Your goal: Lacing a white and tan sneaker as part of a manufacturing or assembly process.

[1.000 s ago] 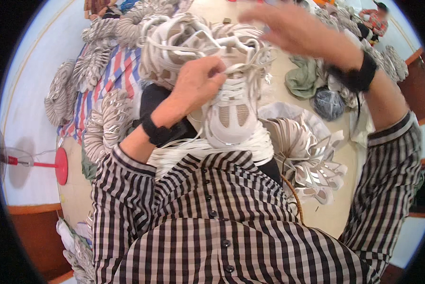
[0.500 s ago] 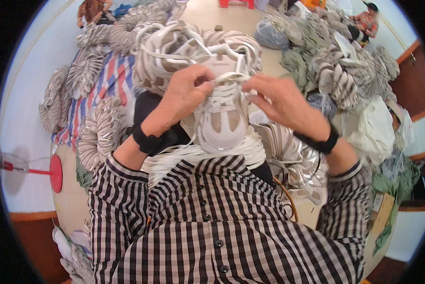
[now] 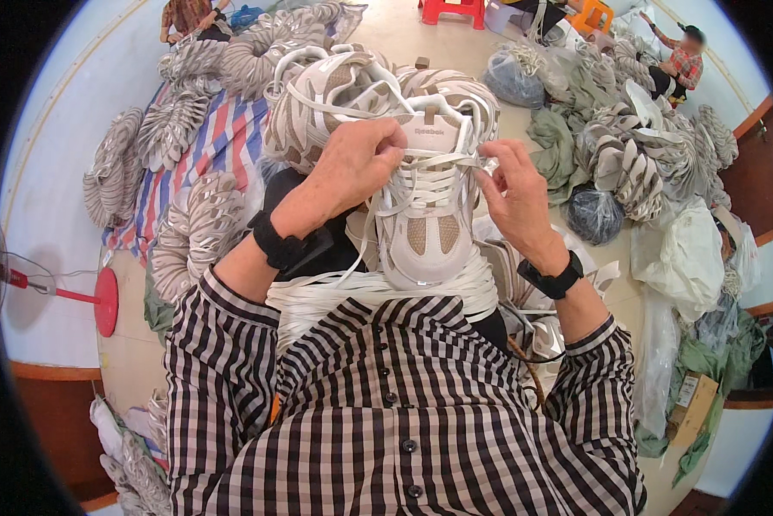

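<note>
Left hand (image 3: 345,163) and right hand (image 3: 518,193), apart, pinch the white shoelace (image 3: 438,158) at opposite sides of a beige sneaker (image 3: 427,255).

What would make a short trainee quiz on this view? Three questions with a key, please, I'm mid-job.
1. Multiple choice: What are the left hand and the right hand handling at the light-coloured shoe?
a) a cardboard box
b) a white lace
c) a plastic stool

2. True or false: The dark bundle in clear plastic lies on the person's left.

3. Short answer: Which three colours make up the striped sheet on the person's left?

Key:
1. b
2. False: the dark bundle lies on the person's right.
3. Red, white and blue.
</note>
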Motion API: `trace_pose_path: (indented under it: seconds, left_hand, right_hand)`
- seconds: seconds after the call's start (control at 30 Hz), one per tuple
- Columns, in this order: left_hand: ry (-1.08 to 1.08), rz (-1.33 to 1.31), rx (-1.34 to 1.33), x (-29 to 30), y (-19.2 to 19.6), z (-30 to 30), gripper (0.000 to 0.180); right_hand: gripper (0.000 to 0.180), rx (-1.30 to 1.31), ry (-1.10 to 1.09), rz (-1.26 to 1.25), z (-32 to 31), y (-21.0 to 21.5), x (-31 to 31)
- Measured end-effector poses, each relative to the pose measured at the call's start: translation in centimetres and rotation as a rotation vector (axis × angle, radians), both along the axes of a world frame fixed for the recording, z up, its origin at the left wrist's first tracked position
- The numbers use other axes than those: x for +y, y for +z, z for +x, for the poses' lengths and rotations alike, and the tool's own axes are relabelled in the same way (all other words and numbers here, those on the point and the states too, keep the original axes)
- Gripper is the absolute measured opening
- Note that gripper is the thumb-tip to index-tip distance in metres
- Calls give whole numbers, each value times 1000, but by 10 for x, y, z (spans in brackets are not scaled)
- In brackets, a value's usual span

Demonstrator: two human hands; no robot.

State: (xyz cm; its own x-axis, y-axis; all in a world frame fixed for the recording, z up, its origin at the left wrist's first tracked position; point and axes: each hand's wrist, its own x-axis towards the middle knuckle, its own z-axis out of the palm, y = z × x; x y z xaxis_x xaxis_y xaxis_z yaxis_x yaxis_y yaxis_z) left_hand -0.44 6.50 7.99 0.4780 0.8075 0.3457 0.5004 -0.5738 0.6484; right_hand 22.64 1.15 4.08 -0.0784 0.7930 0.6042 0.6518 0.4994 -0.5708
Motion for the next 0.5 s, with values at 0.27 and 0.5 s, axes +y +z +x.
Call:
trace_pose_path:
  seconds: [0.27,0.5]
  left_hand:
    - [-42,11,14,13,-2,-1,10]
    - [-73,-110,-8,13,-2,-3,11]
  right_hand:
    - [13,99,110,-396,5,-2,3]
    - [12,58,346,-518,7,5,-11]
